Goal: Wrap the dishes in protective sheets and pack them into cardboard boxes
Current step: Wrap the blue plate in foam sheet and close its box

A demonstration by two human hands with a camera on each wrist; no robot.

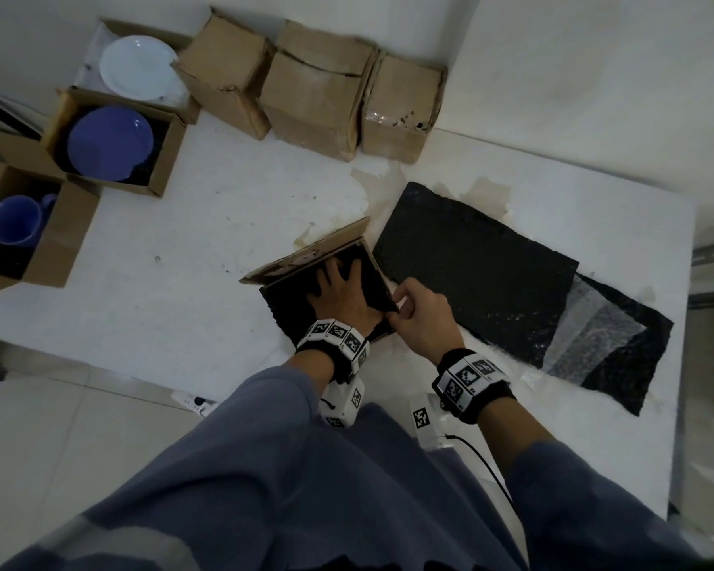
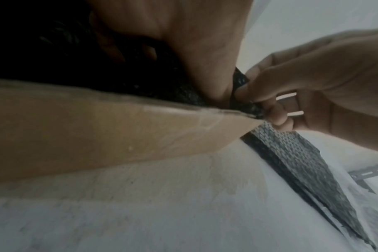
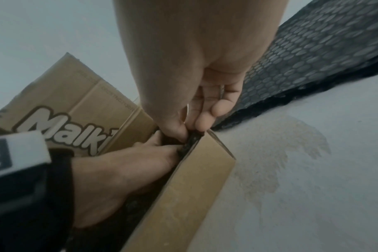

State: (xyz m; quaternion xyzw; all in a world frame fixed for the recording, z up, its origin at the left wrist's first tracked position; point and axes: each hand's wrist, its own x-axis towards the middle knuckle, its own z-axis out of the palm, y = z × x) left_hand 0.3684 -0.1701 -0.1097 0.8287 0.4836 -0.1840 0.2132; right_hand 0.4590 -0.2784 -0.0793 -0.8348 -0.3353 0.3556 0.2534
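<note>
I am reading "Malk", then cut off, in white outlined letters on the open brown cardboard box's flap (image 3: 76,109).

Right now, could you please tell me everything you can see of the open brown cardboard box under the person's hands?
The open brown cardboard box stands on the white table, beside a loose black bubble-wrap sheet. One flap stands up on the far side, printed with white lettering. Black bubble wrap fills the inside. The left hand presses down inside it with fingers spread; the right hand pinches the wrap's edge at the box's right rim. Any dish inside is hidden.
</note>
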